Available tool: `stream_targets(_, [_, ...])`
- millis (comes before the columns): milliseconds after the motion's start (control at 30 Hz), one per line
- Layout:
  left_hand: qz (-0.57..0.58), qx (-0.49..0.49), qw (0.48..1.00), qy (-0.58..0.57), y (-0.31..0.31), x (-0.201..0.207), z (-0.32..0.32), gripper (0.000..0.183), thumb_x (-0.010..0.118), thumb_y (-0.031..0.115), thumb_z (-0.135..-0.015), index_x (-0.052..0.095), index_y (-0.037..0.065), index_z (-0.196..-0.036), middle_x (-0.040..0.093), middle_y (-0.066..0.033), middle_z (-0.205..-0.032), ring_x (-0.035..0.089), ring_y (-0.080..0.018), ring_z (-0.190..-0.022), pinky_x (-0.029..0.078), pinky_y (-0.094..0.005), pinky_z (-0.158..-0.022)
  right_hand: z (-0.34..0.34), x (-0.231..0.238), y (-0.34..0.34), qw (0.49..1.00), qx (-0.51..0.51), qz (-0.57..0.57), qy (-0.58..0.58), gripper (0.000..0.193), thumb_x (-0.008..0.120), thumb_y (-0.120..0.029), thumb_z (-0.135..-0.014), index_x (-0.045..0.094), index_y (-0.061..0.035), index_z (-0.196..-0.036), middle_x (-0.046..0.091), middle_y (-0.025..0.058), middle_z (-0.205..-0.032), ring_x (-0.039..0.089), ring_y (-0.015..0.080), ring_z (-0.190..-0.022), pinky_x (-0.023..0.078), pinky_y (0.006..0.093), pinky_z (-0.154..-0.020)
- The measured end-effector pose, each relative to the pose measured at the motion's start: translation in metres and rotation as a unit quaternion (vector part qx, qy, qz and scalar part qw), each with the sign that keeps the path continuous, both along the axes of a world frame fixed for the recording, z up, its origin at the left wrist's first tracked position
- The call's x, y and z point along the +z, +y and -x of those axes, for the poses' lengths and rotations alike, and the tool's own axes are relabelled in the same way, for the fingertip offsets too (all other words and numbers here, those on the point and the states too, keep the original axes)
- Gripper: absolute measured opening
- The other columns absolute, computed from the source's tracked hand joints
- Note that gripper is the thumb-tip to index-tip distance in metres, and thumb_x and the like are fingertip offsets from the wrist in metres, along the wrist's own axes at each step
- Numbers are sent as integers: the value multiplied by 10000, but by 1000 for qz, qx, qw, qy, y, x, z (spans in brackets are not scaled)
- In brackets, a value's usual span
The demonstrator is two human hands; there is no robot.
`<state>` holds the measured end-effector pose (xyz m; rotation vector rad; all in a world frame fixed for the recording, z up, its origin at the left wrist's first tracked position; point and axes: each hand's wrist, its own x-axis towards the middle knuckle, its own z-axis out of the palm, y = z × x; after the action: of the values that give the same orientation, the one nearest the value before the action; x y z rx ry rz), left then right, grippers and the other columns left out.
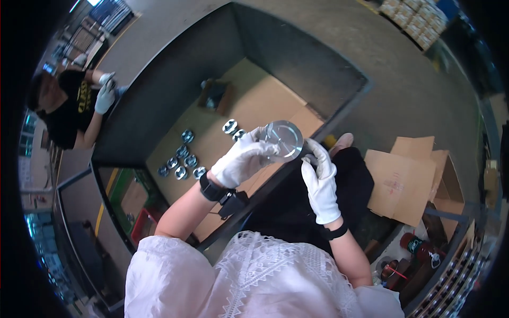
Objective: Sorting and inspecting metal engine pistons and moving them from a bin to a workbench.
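Observation:
My left hand (241, 161), in a white glove, grips a clear, round, see-through piece (286, 139) by its left side. The piece is held tilted above the cardboard-lined floor of a dark metal bin. At its right rim is my right hand (319, 183), also gloved, with fingers bent in toward the thumb. Whether a small thing sits between those fingertips is hidden. Below and left of my left hand, several shiny round metal parts (183, 152) lie on the cardboard (249, 85). Two more metal parts (229, 126) lie just beyond that hand.
Dark metal walls (185, 69) surround the cardboard, with a small open box (216, 96) inside. To the right stands an open carton (400, 183), near a bottle (416, 246) and racks of small parts (453, 281). Beyond the left wall, another person (71, 103) wears white gloves.

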<state>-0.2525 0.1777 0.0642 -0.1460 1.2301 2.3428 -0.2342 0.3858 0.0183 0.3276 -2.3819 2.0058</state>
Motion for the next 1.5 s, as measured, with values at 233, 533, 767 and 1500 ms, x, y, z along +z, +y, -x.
stream_targets(233, [-17, -53, 998, -5, 92, 10, 2, 420, 725, 51, -831, 498, -8, -1180, 615, -83, -1081, 626, -159, -1019, 498, -309, -936, -22, 21, 59, 950, -64, 262, -155, 498, 576, -244, -990, 439, -21, -1414, 569, 5, -1229, 523, 53, -1068, 420, 207, -938])
stream_targets(533, [-119, -160, 977, -76, 133, 36, 0, 390, 542, 188, -990, 479, 6, -1329, 585, -86, -1255, 592, -232, -1159, 481, -390, -1008, -42, 46, 103, 948, -115, 264, -132, 504, 593, -170, -971, 422, -43, -1429, 577, 40, -1214, 543, 94, -1093, 424, 256, -978])
stream_targets(767, [183, -213, 948, 152, 160, 7, -7, 344, 451, 303, -1033, 589, 18, -1165, 639, -42, -1086, 584, -119, -1101, 499, -286, -921, -48, 55, 110, 982, -170, 14, -83, 494, 648, -160, -929, 488, 0, -1368, 629, 106, -1155, 590, 133, -1051, 484, 282, -912])
stream_targets(1500, [57, -96, 994, 12, 201, 7, -17, 371, 630, 291, -945, 575, 2, -1170, 622, -54, -1125, 597, -102, -1035, 478, -248, -880, -65, 39, 138, 933, -188, 283, -123, 448, 490, -254, -1019, 432, -22, -1399, 531, 92, -1333, 502, 193, -1260, 385, 352, -1078])
